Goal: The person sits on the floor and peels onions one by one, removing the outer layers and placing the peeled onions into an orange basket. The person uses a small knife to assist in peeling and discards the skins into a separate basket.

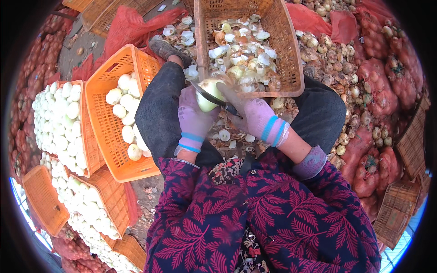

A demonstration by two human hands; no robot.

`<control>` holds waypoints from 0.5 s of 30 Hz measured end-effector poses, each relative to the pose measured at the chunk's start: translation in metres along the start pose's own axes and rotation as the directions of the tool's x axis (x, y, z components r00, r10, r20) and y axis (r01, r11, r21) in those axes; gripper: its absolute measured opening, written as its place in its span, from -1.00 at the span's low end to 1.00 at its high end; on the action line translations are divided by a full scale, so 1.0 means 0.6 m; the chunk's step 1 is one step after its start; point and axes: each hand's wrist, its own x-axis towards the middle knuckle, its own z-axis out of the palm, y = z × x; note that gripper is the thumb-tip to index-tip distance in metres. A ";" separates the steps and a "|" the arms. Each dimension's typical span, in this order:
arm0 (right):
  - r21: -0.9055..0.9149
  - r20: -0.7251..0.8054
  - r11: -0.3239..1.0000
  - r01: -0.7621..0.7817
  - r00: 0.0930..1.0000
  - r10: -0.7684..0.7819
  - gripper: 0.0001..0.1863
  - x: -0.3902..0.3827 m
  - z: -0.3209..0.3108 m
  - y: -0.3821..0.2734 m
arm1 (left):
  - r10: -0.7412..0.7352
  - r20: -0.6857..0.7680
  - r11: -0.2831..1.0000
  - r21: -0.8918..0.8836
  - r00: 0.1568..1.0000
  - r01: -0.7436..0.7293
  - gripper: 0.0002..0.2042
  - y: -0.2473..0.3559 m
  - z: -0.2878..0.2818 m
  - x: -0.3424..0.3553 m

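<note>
My left hand (195, 113), in a pale purple glove with a blue-striped cuff, is closed around a whitish-green onion (206, 105). In my right hand (261, 117), gloved the same way, is a knife (211, 98) with a dark handle; its blade lies across the onion's near side. The right fingers are partly smeared by motion near the onion's top. Just beyond my hands, an orange plastic crate (295, 54) between my legs holds cut onion ends and skins (246, 61).
By my left leg, a tilted orange crate (98, 120) holds several peeled onions (129, 102). Further left stand heaped crates of peeled onions (59, 111). Unpeeled onions (334, 59) and red mesh sacks (375, 84) crowd the right. Red netting (129, 29) lies at the far left.
</note>
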 end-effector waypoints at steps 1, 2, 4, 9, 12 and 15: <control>-0.032 0.013 0.999 0.003 1.000 -0.002 -0.15 0.000 -0.010 -0.006 | -0.005 0.031 1.000 0.019 1.000 0.005 -0.26 0.013 -0.001 0.001; -0.053 0.066 0.998 -0.026 0.997 0.029 -0.15 0.004 -0.023 -0.012 | 0.033 0.029 0.997 0.074 0.999 -0.035 -0.26 0.016 0.001 0.000; -0.104 0.170 0.990 -0.090 0.980 0.107 -0.15 0.013 -0.055 -0.029 | 0.107 0.038 0.979 0.172 0.994 -0.112 -0.25 0.019 0.008 -0.008; -0.050 0.121 0.994 -0.099 0.987 0.105 -0.30 0.062 -0.064 0.003 | 0.139 0.079 0.975 0.166 0.987 -0.151 -0.20 0.013 0.007 -0.012; 0.335 0.245 0.805 -0.489 0.870 0.427 -0.30 0.058 -0.069 0.022 | 0.268 0.009 0.957 0.110 0.963 -0.267 -0.21 -0.007 0.011 -0.014; 0.373 0.146 0.799 -0.472 0.880 0.452 -0.30 0.033 -0.037 0.091 | 0.115 -0.028 0.992 -0.051 0.993 -0.116 -0.22 -0.026 0.002 -0.026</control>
